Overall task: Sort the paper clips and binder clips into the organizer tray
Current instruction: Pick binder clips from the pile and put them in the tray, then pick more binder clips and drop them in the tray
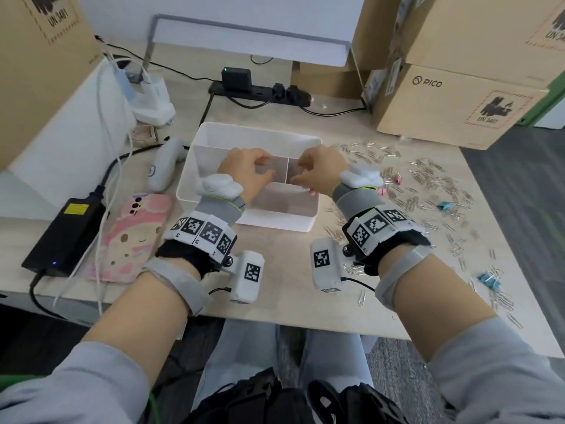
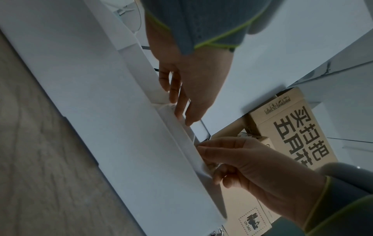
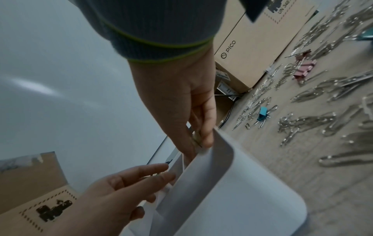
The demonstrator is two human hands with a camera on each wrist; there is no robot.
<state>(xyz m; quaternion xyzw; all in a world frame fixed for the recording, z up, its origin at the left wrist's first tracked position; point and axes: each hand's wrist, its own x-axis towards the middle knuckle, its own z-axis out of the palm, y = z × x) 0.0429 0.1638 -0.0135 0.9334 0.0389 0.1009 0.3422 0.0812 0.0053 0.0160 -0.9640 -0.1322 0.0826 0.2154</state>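
1. Desk (image 1: 284,289) filled mid-frame of the head view; cardboard boxes (image 1: 452,105) stacked upper right, charger brick (image 1: 65,234) and phone (image 1: 131,237) lower left.
2. Organizer tray (image 1: 276,223) sat centre frame, white, tall-walled, split by a cross divider (image 1: 287,169) into several compartments. No clips seen inside the visible parts.
3. Left hand (image 1: 244,169) and right hand (image 1: 321,169) both reached into the tray at centre. Fingers curled, seemingly pinching the divider's top edge on either side of its middle; nothing else held.
4. Paper clips (image 1: 428,191) scattered in silver drifts right of the tray, reaching the desk's lower right edge. Binder clips mixed in: pink (image 1: 397,179), blue (image 1: 489,278).
5. Risks, as judged: divider might pop loose or sit crooked if tugged unevenly, letting the two kinds mix later; light tray could tip or slide; right forearm might sweep clips off the near edge.
6. Hard to make out: tray floor under the hands hidden; exact fingertip contact blurred in the wrist views; clip count unreadable.
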